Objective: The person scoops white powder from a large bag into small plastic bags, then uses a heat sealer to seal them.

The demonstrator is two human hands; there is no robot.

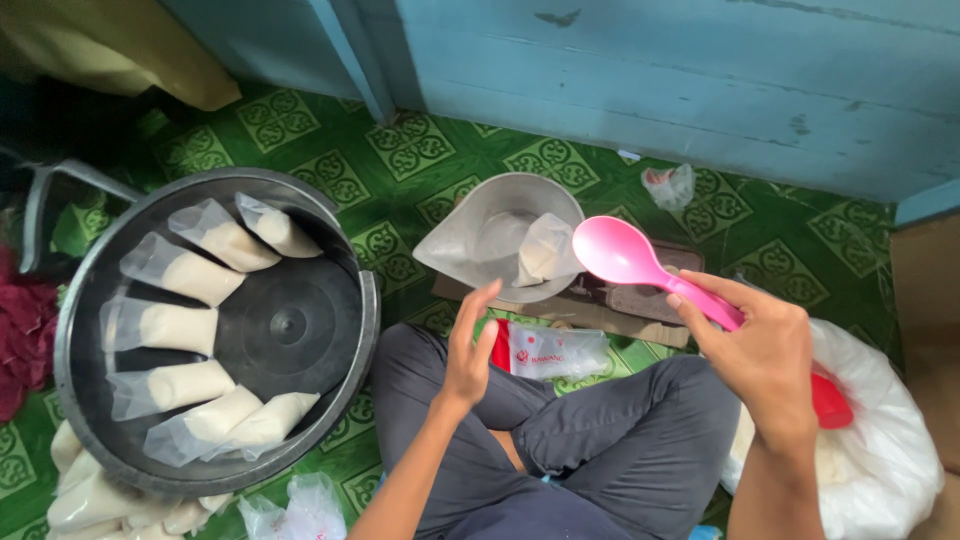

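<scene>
Holding a glossy pink plastic spoon [640, 262] by its handle, the right hand [762, 355] kept its fingers clasped; the left hand [470, 350] hovered with fingers spread, gripping nothing. Spoon bowl sat over a round grey metal scale pan [490, 205] bearing a clear plastic bag [545, 250]. Seven filled, soft white packets [190, 275] lined the round black basin [215, 330]; a white sack [885, 440] lay just beside the right arm, so packing looked partly finished.

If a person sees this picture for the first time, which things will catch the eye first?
The bright pink spoon, held up by the right hand at centre right, stands out first. Next comes the large black basin at left, with filled plastic bags lying along its inner wall, on the green patterned floor.
</scene>
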